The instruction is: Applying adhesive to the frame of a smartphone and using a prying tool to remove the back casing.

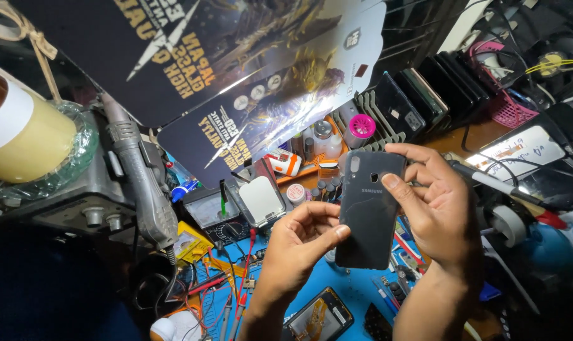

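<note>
Both of my hands hold up a dark grey phone back cover (367, 215), its outer side facing me, with a camera slot and a small hole near the top. My left hand (297, 243) pinches its lower left edge with thumb and fingers. My right hand (433, 205) grips the upper right edge, thumb lying across the cover. Below, on the blue work mat (349, 287), lies an opened phone (318, 316) with its insides showing.
A hot-air gun (141, 183) hangs at left beside a roll of yellow tape (21, 136). Dark screen-protector packages (236, 69) hang overhead. A multimeter (214, 215), red probe wires, small bottles (324, 139), tweezers and a rack of phones (425, 88) crowd the bench.
</note>
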